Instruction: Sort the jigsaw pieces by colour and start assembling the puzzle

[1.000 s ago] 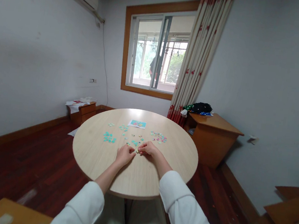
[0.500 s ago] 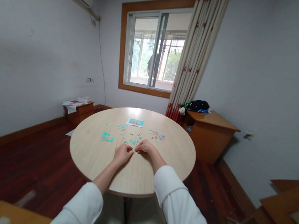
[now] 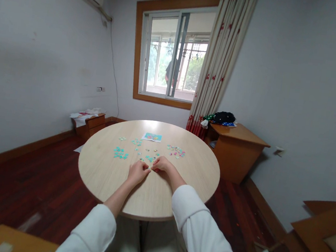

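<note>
Both my hands meet near the front middle of a round pale wooden table (image 3: 106, 179). My left hand (image 3: 138, 172) is closed, its fingertips on small jigsaw puzzle pieces (image 3: 150, 167) lying between the hands. From the other side my right hand (image 3: 162, 165) pinches at the same pieces, its fingertips nearly touching the left ones. The fingers partly hide these pieces. Just beyond the hands lie loose pieces, some turquoise (image 3: 149, 157). A turquoise cluster (image 3: 120, 153) spreads to the left, and a pink and mixed cluster (image 3: 177, 151) to the right.
A colourful picture sheet (image 3: 152, 137) lies toward the table's far side. More pieces (image 3: 137, 142) sit left of it. Behind on the right, a wooden desk (image 3: 237, 134) carries dark cloth (image 3: 224, 117). A person (image 3: 171, 72) stands beyond the window.
My right hand has shifted very slightly at the pieces. The left hand stays nearly still, and the view has tilted a little.
</note>
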The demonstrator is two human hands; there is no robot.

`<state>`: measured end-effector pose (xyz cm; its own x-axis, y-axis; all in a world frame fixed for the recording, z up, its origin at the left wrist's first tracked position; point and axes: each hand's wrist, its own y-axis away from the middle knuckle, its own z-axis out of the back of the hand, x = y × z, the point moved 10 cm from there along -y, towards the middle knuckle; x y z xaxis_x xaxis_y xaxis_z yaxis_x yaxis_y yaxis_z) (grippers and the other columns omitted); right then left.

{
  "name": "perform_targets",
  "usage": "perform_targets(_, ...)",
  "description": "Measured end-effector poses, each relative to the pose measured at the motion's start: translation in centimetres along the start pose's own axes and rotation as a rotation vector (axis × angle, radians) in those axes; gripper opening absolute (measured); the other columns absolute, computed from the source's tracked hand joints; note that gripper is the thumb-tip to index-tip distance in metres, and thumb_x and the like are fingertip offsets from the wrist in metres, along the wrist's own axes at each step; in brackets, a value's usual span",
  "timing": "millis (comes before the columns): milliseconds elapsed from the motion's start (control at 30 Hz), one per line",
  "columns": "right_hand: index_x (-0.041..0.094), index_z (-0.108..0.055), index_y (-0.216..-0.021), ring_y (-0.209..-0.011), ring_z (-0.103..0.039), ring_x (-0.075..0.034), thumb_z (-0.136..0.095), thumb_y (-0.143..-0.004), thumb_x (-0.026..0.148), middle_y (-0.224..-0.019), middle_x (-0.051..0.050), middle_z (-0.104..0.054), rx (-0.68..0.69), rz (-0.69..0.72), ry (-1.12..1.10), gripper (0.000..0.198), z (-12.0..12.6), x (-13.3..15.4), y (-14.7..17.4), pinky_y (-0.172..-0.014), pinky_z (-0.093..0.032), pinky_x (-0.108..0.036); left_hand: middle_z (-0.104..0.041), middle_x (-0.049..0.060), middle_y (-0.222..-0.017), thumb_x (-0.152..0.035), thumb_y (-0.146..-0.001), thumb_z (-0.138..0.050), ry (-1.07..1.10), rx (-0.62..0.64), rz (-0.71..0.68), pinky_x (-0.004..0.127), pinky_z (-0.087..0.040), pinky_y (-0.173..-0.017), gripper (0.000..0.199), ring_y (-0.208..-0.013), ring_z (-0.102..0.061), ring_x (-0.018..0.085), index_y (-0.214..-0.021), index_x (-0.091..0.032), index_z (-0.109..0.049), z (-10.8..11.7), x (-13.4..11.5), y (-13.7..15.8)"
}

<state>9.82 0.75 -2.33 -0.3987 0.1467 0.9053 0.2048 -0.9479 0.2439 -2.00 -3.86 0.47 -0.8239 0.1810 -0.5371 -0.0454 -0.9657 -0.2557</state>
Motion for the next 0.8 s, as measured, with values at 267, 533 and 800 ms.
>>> perform_targets(267,0.015,-0.053,-0.051,-0.037,-0.045,-0.008,-0.07,-0.056,0.01,-0.037,0.004,-0.051,-0.15,0.143,-0.309,0.019,2.3,-0.7,0.6,-0.039,-0.032,-0.019,-0.069,0.004,-0.091,-0.033,-0.074,-0.06,0.017,0.005,-0.01,0.029,-0.038,-0.075,0.017,-0.088,-0.06,0.019,-0.083,-0.021,-0.069,0.1,-0.2,0.1)
perform_targets(533,0.017,-0.05,-0.064,-0.038,-0.04,-0.004,-0.072,-0.057,0.03,-0.049,0.007,-0.052,-0.423,0.251,-0.722,0.027,6.5,-3.2,1.7,-0.038,-0.027,-0.016,-0.069,0.008,-0.087,-0.024,-0.078,-0.05,0.341,-0.109,0.07,0.03,-0.041,-0.075,0.021,-0.079,-0.06,0.018,-0.086,-0.014,-0.067,0.5,1.7,-0.6)
perform_targets(800,0.021,-0.047,-0.064,-0.045,-0.046,-0.008,-0.066,-0.069,0.03,-0.051,0.004,-0.049,-0.427,0.281,-1.004,0.022,8.3,-4.0,2.2,-0.044,-0.04,-0.021,-0.032,-0.008,-0.042,-0.026,-0.071,-0.052,1.323,-0.372,0.351,0.022,-0.029,-0.044,0.025,-0.037,-0.031,0.007,-0.05,-0.019,-0.039,2.6,7.1,-0.1)
